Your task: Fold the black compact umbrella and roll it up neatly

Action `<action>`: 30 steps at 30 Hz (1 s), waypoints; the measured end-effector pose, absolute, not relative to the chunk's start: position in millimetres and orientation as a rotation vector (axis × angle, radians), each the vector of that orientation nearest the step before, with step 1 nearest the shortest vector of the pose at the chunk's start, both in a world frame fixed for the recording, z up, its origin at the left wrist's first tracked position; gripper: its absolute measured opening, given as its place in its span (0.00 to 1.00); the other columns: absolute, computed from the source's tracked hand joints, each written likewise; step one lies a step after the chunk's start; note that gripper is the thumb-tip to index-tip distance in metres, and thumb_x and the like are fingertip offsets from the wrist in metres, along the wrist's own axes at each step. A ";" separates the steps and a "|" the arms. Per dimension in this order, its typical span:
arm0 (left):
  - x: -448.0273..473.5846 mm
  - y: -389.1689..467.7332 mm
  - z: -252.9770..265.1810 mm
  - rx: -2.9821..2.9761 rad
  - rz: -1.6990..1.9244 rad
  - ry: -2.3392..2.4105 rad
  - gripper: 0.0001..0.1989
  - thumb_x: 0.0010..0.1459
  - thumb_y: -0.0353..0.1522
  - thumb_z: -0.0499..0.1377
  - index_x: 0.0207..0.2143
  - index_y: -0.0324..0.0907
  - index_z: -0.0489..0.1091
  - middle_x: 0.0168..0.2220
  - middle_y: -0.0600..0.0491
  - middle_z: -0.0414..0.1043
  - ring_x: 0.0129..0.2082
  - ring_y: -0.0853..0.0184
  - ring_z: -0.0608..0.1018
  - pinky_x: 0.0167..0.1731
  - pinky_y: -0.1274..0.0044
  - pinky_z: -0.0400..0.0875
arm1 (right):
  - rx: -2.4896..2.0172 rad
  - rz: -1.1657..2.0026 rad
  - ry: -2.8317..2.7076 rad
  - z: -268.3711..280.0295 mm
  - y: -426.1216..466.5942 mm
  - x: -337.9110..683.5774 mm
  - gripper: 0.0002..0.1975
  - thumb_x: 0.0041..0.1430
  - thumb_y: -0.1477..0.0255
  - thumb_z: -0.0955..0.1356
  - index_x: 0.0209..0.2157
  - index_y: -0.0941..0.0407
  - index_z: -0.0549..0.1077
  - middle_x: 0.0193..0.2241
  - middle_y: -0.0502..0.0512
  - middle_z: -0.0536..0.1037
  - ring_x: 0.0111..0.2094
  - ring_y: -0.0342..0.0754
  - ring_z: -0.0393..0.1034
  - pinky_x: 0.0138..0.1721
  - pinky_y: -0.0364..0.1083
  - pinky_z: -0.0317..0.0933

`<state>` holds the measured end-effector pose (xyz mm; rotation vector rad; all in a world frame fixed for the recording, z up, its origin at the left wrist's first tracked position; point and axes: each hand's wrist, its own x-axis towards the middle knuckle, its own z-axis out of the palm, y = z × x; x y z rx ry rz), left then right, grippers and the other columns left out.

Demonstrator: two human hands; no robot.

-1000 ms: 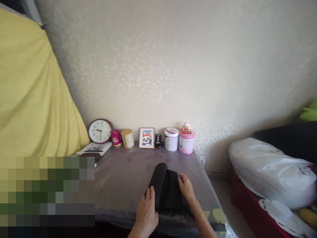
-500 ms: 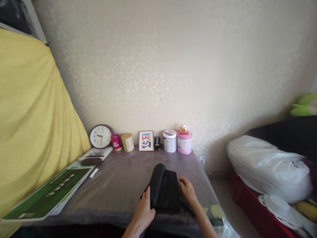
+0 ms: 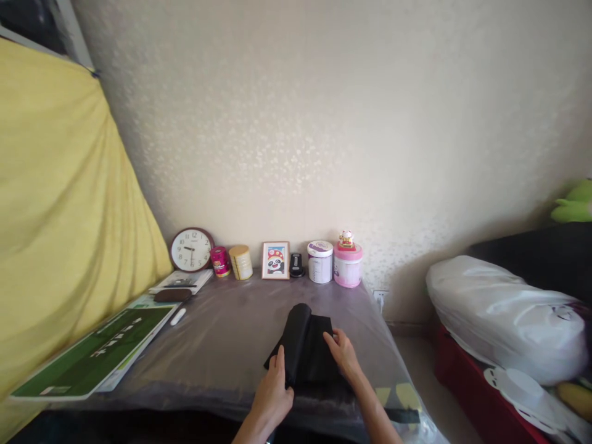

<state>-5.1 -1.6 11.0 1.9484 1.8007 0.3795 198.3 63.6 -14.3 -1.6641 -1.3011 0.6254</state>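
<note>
Right hand point(image 3: 343, 354) moving inward onto right edge of black sheet point(image 3: 300, 345); can't tell grip | left hand point(image 3: 272, 391) grasping rolled side | sheet lying on table point(image 3: 222, 345)

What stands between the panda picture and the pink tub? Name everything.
Head view: a small black object, then a white tub, between the panda picture and the pink tub.
</note>
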 end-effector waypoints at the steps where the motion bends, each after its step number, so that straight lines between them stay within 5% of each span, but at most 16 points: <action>1: -4.9 -1.6 10.2 1.947 0.373 1.804 0.41 0.47 0.21 0.50 0.62 0.38 0.34 0.61 0.42 0.48 0.48 0.65 0.71 0.44 0.79 0.63 | -1.670 0.627 -1.304 -13.2 63.8 195.8 0.16 0.50 0.62 0.64 0.36 0.59 0.72 0.30 0.59 0.78 0.35 0.53 0.72 0.36 0.47 0.64; 16: 2.5 -5.0 24.0 1.972 0.234 1.821 0.42 0.46 0.20 0.51 0.62 0.33 0.34 0.62 0.38 0.46 0.48 0.63 0.72 0.43 0.80 0.64 | -1.522 0.696 -1.470 38.8 84.2 123.0 0.15 0.51 0.68 0.64 0.40 0.61 0.71 0.28 0.56 0.77 0.32 0.50 0.71 0.32 0.44 0.61; 30: -4.0 -6.0 15.1 1.946 0.348 1.764 0.40 0.46 0.20 0.50 0.61 0.28 0.37 0.64 0.39 0.39 0.59 0.64 0.60 0.52 0.81 0.58 | -1.675 0.605 -1.748 25.0 97.2 102.1 0.17 0.53 0.73 0.64 0.45 0.62 0.67 0.26 0.56 0.77 0.30 0.49 0.72 0.31 0.42 0.59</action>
